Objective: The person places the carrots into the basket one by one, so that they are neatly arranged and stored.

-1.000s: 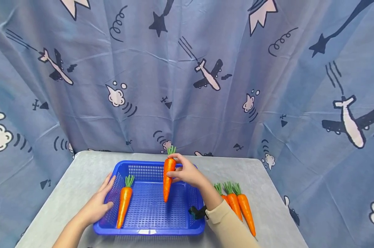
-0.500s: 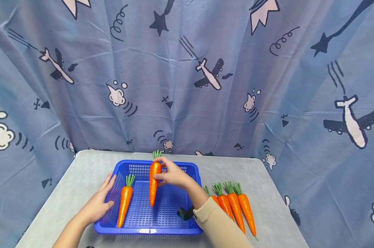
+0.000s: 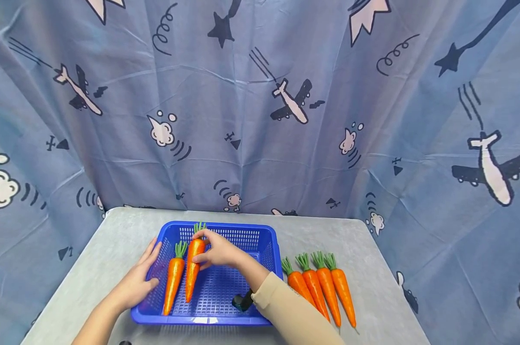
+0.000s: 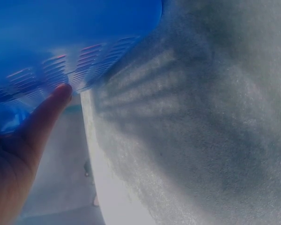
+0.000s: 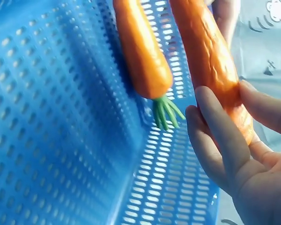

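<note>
My right hand (image 3: 218,250) pinches a carrot (image 3: 193,268) near its green top, thumb and fingers on opposite sides. That carrot hangs over the left part of a blue plastic basket (image 3: 208,321), tip toward me. Just left of it, a second carrot (image 3: 174,280) lies in the basket along the left wall; the right wrist view shows its green leaves (image 5: 166,112) beside the held one. My left hand (image 3: 134,287) rests against the basket's left side with straight fingers. In the left wrist view its thumb (image 4: 47,112) touches the slotted wall.
Several carrots (image 3: 324,287) lie side by side on the grey table (image 3: 385,306), right of the basket, leaves pointing away from me. Behind the table hangs a blue curtain (image 3: 251,143) with airplane prints. A dark wrist camera (image 3: 242,302) on my right wrist overlaps the basket.
My right hand has carried the carrot left across the basket and lower, close beside the lying carrot. More of the carrots on the right now show. The left hand has stayed put.
</note>
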`<act>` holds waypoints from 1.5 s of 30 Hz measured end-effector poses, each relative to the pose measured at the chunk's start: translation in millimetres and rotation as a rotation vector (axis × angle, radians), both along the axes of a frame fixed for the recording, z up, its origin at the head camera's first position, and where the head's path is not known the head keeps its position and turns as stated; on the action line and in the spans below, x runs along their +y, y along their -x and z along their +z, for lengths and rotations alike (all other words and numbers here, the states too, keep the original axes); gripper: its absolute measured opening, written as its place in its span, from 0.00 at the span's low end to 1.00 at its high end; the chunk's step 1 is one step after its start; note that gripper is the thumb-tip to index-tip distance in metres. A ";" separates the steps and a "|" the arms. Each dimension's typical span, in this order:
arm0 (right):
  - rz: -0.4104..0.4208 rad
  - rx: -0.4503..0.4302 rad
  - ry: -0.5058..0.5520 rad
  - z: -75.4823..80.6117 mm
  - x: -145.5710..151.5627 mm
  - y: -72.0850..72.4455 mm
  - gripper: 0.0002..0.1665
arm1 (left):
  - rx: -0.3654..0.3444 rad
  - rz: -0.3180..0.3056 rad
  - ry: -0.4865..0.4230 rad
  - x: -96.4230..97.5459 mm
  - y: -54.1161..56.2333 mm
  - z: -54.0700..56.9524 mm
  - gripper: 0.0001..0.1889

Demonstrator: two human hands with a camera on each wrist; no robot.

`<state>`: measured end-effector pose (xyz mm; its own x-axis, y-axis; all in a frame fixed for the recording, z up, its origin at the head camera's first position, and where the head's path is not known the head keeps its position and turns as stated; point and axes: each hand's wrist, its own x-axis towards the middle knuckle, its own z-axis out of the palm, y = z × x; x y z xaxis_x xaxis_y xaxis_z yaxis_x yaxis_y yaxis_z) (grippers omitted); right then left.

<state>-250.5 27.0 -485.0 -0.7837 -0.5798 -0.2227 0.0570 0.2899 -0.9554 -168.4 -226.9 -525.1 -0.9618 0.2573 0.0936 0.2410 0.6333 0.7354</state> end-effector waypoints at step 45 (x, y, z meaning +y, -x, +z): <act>0.072 -0.027 -0.181 3.4 -4.1 -4.8 0.39 | 0.026 -0.002 -0.003 1.1 -0.9 0.6 0.48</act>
<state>-245.8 22.9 -481.6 -0.7338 -0.5831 -0.3486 0.0545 0.4609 -0.8858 -167.5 -225.8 -524.6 -0.9584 0.2593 0.1192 0.2616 0.6309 0.7305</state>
